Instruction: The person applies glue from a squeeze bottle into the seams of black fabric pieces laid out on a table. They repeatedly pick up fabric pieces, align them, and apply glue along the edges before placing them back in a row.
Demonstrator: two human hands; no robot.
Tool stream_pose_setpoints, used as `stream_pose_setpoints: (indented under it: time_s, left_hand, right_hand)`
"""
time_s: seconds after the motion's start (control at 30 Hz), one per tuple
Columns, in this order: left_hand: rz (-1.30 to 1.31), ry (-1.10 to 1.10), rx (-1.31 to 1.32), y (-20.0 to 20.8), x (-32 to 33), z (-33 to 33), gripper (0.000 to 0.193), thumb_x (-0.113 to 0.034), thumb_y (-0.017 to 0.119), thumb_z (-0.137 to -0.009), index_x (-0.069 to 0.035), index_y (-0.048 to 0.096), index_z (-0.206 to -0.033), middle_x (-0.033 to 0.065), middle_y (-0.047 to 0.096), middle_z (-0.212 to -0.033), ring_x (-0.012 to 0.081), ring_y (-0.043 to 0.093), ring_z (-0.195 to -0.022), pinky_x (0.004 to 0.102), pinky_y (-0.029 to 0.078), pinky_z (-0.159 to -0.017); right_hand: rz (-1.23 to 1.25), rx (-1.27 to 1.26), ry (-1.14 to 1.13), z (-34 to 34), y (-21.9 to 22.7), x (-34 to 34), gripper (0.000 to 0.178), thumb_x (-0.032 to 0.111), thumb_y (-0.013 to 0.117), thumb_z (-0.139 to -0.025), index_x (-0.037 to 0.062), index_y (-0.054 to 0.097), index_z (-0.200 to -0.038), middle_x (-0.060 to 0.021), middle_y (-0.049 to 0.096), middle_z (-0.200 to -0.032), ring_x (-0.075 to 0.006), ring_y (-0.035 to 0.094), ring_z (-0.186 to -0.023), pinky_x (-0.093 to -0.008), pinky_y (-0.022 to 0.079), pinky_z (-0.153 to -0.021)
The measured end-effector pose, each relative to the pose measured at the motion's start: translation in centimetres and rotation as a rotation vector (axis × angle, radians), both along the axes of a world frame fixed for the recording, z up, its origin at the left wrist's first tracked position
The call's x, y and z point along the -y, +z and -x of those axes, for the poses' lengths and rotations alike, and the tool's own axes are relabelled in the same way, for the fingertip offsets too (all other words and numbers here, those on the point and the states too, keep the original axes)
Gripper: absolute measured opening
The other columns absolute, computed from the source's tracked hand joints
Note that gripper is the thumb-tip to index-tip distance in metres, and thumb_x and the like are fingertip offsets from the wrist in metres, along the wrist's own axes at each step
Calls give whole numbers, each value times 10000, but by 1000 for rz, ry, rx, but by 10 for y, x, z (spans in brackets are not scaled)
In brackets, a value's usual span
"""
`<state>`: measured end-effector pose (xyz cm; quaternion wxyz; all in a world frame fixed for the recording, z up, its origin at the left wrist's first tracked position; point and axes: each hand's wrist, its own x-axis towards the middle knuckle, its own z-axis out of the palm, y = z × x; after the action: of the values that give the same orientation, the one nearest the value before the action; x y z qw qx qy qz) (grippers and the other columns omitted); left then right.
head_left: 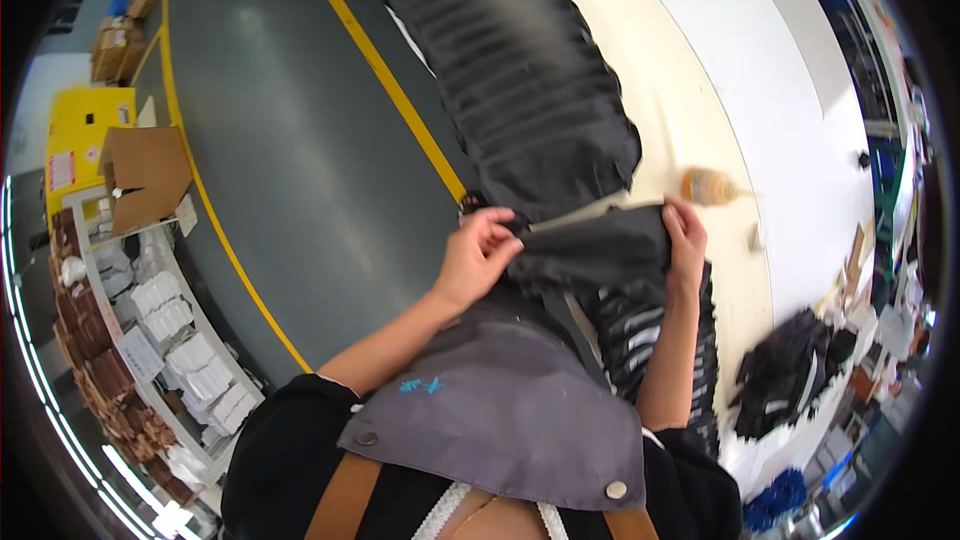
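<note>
A flat black fabric piece (pixel 595 258) stretches between my two hands in front of my apron. At its left end, my left hand (pixel 478 258) holds the edge with bent fingers and thumb. The opposite corner is pinched between the thumb and fingers of my right hand (pixel 686 240). Just beyond it, a long row of overlapping black fabric pieces (pixel 540 90) runs away along the table, its far part blurred. Another overlapped stack of black pieces (pixel 640 340) lies beneath my right forearm. Right of my right hand, a small bottle of amber liquid (pixel 706 186) with a thin nozzle lies tipped over.
The cream and white tabletop (pixel 735 120) extends to the right. A heap of black pieces (pixel 785 370) lies on it near a blue bundle (pixel 778 502). At left are the grey floor (pixel 270 130) with yellow lines, a rack of white bundles (pixel 195 370) and a cardboard box (pixel 148 175).
</note>
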<state>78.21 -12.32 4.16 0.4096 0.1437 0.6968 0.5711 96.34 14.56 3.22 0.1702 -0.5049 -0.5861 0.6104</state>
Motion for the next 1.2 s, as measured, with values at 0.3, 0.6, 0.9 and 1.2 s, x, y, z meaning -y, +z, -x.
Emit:
stream_pose_setpoints:
  time_s: [0.3, 0.6, 0.9, 1.2]
  left_hand:
    - [105, 89, -414, -2, -29, 31, 376, -17, 707, -835, -4, 571, -1185, 36, 624, -845, 88, 569, -718, 228, 477, -654]
    - [294, -24, -1012, -27, -46, 41, 372, -62, 688, -794, -72, 581, -1150, 68, 583, -901, 244, 578, -879, 376, 482, -783]
    - [-45, -99, -984, -7, -41, 15, 266, -27, 690, -831, -33, 623, -1088, 109, 594, -1031, 217, 556, -835, 322, 441, -687]
    - [140, -457, -641, -21, -70, -33, 399, -124, 633, -905, -9, 524, -1271, 155, 557, -1246, 283, 583, -1064, 384, 472, -909]
  right_hand:
    - [-432, -96, -26, 65, -28, -11, 266, 60, 653, -897, 15, 601, -1154, -46, 638, -909, -92, 583, -794, -239, 484, -723]
    - [-794, 158, 63, 114, -62, -14, 305, 83, 662, -845, 56, 597, -1141, -101, 635, -955, -261, 622, -839, -361, 493, -756]
    - [-992, 677, -239, -48, -26, 11, 495, 246, 731, -806, 62, 551, -1229, -103, 568, -1195, -297, 491, -1149, -437, 373, -964]
    - [-880, 435, -349, -108, -47, 19, 171, 115, 719, -790, 98, 624, -931, -104, 633, -1067, -299, 597, -1032, -401, 441, -888]
